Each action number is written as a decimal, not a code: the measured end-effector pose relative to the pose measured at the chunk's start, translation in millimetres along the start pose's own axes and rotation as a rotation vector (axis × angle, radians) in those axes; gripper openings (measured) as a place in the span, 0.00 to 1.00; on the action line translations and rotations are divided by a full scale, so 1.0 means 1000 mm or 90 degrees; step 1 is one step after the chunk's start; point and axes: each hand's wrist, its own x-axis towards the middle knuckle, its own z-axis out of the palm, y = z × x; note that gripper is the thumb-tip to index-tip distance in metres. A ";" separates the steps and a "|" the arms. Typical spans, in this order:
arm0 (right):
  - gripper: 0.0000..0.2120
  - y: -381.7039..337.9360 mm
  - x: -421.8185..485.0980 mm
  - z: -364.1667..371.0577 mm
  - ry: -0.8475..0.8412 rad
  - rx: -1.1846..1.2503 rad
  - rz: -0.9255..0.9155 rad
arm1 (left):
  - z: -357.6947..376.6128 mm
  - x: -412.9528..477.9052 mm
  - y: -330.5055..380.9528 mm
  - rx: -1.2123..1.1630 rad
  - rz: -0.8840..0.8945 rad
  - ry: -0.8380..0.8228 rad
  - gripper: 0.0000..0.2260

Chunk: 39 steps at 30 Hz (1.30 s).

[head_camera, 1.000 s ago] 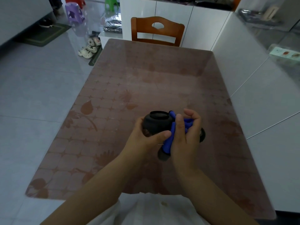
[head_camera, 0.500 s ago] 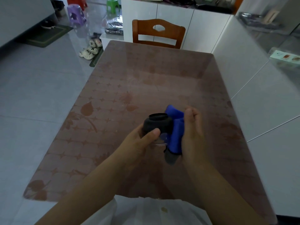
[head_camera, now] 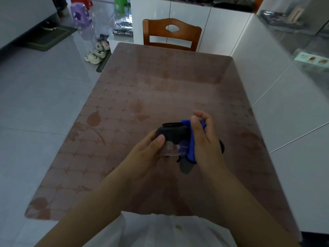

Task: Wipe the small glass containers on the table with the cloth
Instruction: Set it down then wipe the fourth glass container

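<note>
- One small glass container (head_camera: 173, 135), held up over the near middle of the patterned table (head_camera: 160, 86), not resting on it.
- Change noted: a second earlier it sat mouth-up in the grip. It had since been tipped, with the clear lower part turned towards the person.
- Judged meaning: wiping of this piece was mid-course, passing from the upper wall to the lower glass.
- Left hand (head_camera: 147, 152): curled round the container's left side, thumb on the dark upper part.
- Right hand (head_camera: 206, 139): gripping the blue cloth (head_camera: 191, 150) and pressing it against the container's right side. A grey tail of cloth hung below.
- Appearance: near-black upper body with an open rim, and a clear, glossy base that was probably slippery.
- One dark rounded item (head_camera: 222, 146) just behind the right hand, mostly hidden; its kind could not be told.
</note>
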 end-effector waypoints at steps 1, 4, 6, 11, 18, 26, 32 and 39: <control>0.13 0.001 0.001 -0.001 0.002 -0.003 -0.001 | 0.002 0.000 0.000 -0.026 -0.017 0.006 0.29; 0.12 0.004 -0.001 0.001 0.015 -0.058 -0.035 | 0.007 0.001 -0.001 -0.047 -0.045 0.028 0.23; 0.16 0.009 -0.002 0.003 0.022 -0.130 -0.081 | 0.008 0.002 -0.002 -0.019 -0.036 0.018 0.35; 0.19 0.016 0.006 -0.010 0.066 -0.215 -0.112 | 0.004 -0.003 0.000 -0.101 -0.036 -0.003 0.38; 0.17 -0.012 -0.003 -0.008 0.035 -0.051 -0.089 | 0.006 0.000 0.002 -0.025 0.000 0.032 0.40; 0.13 -0.007 -0.001 0.004 -0.073 -0.121 -0.069 | 0.011 -0.003 0.006 0.062 0.020 -0.013 0.38; 0.07 0.005 0.010 -0.008 0.000 -0.098 -0.109 | 0.014 -0.006 0.010 0.016 0.031 -0.042 0.33; 0.10 0.006 0.013 -0.030 0.157 0.048 -0.016 | 0.009 -0.002 0.012 -0.114 0.034 -0.025 0.29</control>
